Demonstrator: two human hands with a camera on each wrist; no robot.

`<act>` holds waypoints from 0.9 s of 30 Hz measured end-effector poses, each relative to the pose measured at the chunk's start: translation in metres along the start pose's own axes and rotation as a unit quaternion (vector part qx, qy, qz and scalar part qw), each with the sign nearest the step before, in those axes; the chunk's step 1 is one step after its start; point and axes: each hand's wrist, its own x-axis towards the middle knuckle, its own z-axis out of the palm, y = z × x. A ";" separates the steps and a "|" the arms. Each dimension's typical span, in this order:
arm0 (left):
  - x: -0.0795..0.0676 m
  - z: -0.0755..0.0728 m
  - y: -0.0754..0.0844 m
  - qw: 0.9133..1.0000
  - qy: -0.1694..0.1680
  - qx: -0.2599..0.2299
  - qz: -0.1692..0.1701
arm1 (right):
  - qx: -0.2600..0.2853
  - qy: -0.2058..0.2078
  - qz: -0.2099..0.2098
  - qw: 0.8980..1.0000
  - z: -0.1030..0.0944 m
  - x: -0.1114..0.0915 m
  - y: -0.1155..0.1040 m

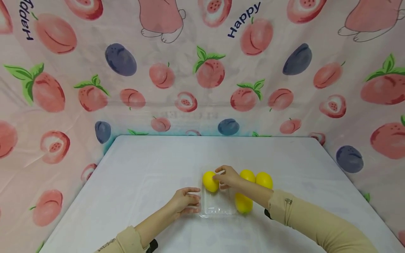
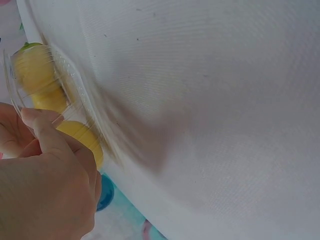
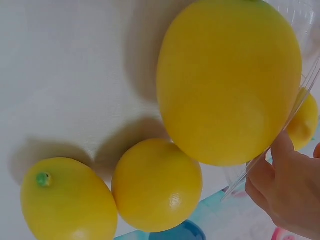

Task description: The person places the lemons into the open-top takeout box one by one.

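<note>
A clear plastic box (image 1: 221, 205) sits on the white table with one yellow lemon (image 1: 210, 182) in its far left part. My right hand (image 1: 228, 177) reaches over the box from the right. Its fingertips are at the lemon's right side, with thumb and index finger spread apart and the fruit not enclosed between them. At the box's left edge is my left hand (image 1: 185, 201), its fingers spread along the side; in the left wrist view the fingertips (image 2: 31, 116) are right at the clear rim.
Just right of the box lie three more lemons: a near one (image 1: 244, 203), a far one (image 1: 247, 175) and another (image 1: 264, 180) beside it. The right forearm passes over this group. Behind the table (image 1: 152, 158) hangs a fruit-print cloth (image 1: 186, 80).
</note>
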 end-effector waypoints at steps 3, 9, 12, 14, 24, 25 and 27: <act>0.000 0.000 -0.001 1.000 -0.002 0.000 -0.001 | 0.002 -0.005 0.000 1.000 -0.002 -0.003 0.002; 0.000 0.000 -0.002 1.000 -0.004 -0.002 0.000 | 0.004 -0.008 0.001 1.000 -0.007 -0.010 0.001; 0.001 -0.001 -0.002 1.000 -0.003 -0.005 0.001 | 0.009 -0.010 0.004 1.000 -0.009 -0.011 0.001; 0.000 -0.001 -0.002 1.000 -0.002 -0.005 0.002 | 0.014 -0.010 0.001 1.000 -0.009 -0.012 0.001; 0.000 0.000 -0.001 1.000 -0.001 -0.004 0.005 | 0.026 -0.009 -0.015 0.999 -0.015 -0.016 0.001; -0.001 0.000 -0.001 1.000 -0.001 -0.005 0.004 | 0.027 -0.009 -0.015 0.999 -0.016 -0.016 0.001; -0.001 -0.001 -0.001 1.000 -0.001 -0.005 0.004 | 0.028 -0.007 -0.015 0.999 -0.017 -0.019 0.002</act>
